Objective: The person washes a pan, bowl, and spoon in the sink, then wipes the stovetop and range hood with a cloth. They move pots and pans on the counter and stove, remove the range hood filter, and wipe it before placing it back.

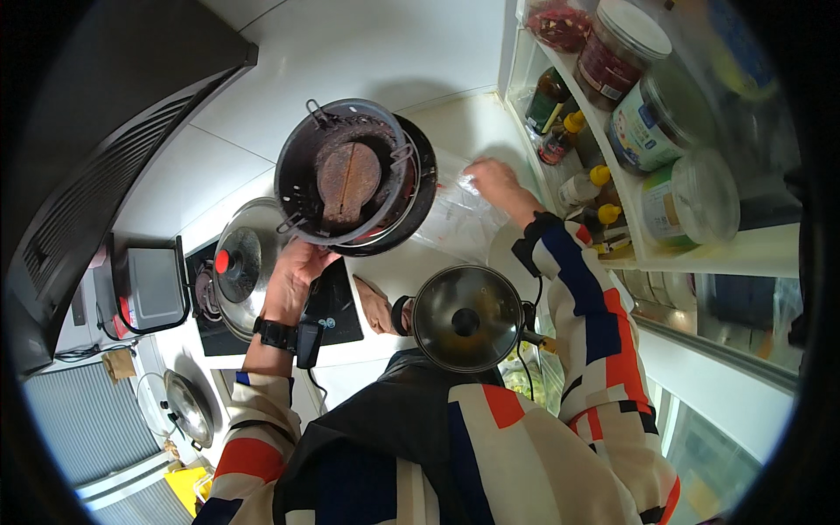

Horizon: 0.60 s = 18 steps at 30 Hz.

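Note:
My left hand [302, 266] grips the lower edge of a stack of round vessels. On top is a dark basin [308, 141] with small wire loops at its rim and a rusty brown round piece [349, 177] inside. A black round pan [426, 154] shows behind it. My right hand [495, 184] pinches a crumpled clear plastic bag [453, 223] beside the stack, above the pale counter. Closer to my body stands a covered pot [469, 315] with a dark glass lid and a black knob.
Left of the stack, a large lidded pan [246, 275] with a red-topped knob stands on a black cooktop [335, 308]. A range hood [131, 131] overhangs the left. Shelves [590, 131] with jars and sauce bottles [558, 138] line the right side. Bagged greens [525, 377] lie below the pot.

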{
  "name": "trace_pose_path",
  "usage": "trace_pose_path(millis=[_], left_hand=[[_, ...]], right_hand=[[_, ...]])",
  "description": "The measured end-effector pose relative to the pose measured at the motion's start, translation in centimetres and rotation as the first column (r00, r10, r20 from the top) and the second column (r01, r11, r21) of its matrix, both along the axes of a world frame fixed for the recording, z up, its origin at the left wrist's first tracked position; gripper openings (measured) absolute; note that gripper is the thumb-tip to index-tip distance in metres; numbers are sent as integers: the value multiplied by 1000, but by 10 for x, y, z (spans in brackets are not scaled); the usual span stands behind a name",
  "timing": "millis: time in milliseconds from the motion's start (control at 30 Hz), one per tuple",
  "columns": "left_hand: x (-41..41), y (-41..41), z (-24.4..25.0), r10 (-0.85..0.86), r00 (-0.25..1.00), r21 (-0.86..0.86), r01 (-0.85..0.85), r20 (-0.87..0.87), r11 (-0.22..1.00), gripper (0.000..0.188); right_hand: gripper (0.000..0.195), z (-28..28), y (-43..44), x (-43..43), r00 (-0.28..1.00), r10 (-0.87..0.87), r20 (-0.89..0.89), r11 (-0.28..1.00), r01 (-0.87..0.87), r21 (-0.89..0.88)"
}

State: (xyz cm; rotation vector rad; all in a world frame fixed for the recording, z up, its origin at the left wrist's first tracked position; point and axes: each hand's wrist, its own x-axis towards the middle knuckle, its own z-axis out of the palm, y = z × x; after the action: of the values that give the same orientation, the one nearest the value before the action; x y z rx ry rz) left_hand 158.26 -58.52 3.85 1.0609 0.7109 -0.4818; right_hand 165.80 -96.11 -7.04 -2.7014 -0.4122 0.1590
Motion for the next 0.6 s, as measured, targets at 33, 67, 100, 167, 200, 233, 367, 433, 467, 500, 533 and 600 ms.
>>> trace_pose_path(millis=[33,67,100,167,200,233,367,433,467,500,533,600], left_hand=[[1,1,-7,-12,1000,-4,12,-2,1000,7],[1,5,-21,-77,997,-31,77,12,997,10],[3,-1,-31,-135,990,-46,136,33,990,16],[6,-19,-52,-204,977,-13,206,60,979,22],[11,-33,-62,-220,975,-2,220,25,975,22],[14,-42,-69,-233,973,3,233,-8,973,22],[20,-70,-110,-261,965,12,261,-19,965,15],[20,-77,-120,-290,957,7,291,-15,957,15],[19,-79,-124,-280,959,-37,278,-52,960,16],[19,-83,-127,-271,960,-20,270,-73,963,17],[17,-87,-130,-261,961,-2,262,-94,965,17],[18,-91,-138,-261,960,7,263,-99,965,19]], right_hand=[[29,2,-10,1,993,-105,-51,992,100,-81],[37,1,-14,-5,976,-209,-65,972,200,-123],[46,-2,-17,-8,950,-305,-72,944,292,-154],[58,-9,-24,-12,906,-395,-153,909,362,-206],[65,-14,-28,-14,873,-445,-198,887,398,-236],[65,-18,-30,-14,847,-490,-205,871,463,-165],[61,-40,-32,-22,764,-617,-188,776,630,12],[58,-47,-30,-30,740,-654,-160,746,666,32],[56,-50,-31,-38,726,-670,-156,732,681,28],[55,-48,-32,-46,713,-685,-151,719,695,21],[51,-36,-31,-54,669,-714,-207,680,733,26],[52,-46,-32,-61,544,-626,-559,605,791,93]])
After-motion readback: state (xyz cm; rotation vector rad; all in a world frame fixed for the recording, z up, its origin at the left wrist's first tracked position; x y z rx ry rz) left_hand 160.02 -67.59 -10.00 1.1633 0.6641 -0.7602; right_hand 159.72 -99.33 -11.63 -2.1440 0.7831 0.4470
